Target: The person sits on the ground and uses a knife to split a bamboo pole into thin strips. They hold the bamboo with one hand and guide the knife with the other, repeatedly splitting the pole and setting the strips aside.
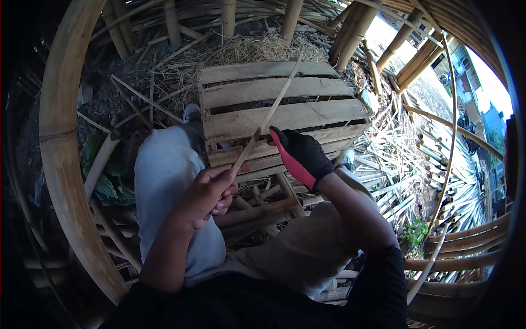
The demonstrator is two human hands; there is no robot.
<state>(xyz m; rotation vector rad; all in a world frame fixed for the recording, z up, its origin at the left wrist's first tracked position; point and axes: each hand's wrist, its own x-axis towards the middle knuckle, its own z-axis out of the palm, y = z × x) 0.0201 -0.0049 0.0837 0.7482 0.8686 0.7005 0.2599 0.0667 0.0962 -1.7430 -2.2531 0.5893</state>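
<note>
My bare left hand is closed round the lower end of a long, thin bamboo strip. The strip slants away from me and up to the right, over a slatted wooden crate. Just above my left fist, its near section looks wider and browner, with a dark point; I cannot tell whether that is a blade lying along it. My right hand wears a black glove with a pinkish-red palm. It is held out over the crate's near right side, fingers apart, their tips close beside the strip. Nothing shows in its grasp.
The crate stands between my feet, before my knees. A thick bamboo pole curves down the left side. Bamboo posts and a heap of shavings lie beyond. Several cut bamboo lengths and pale splinters cover the ground at right.
</note>
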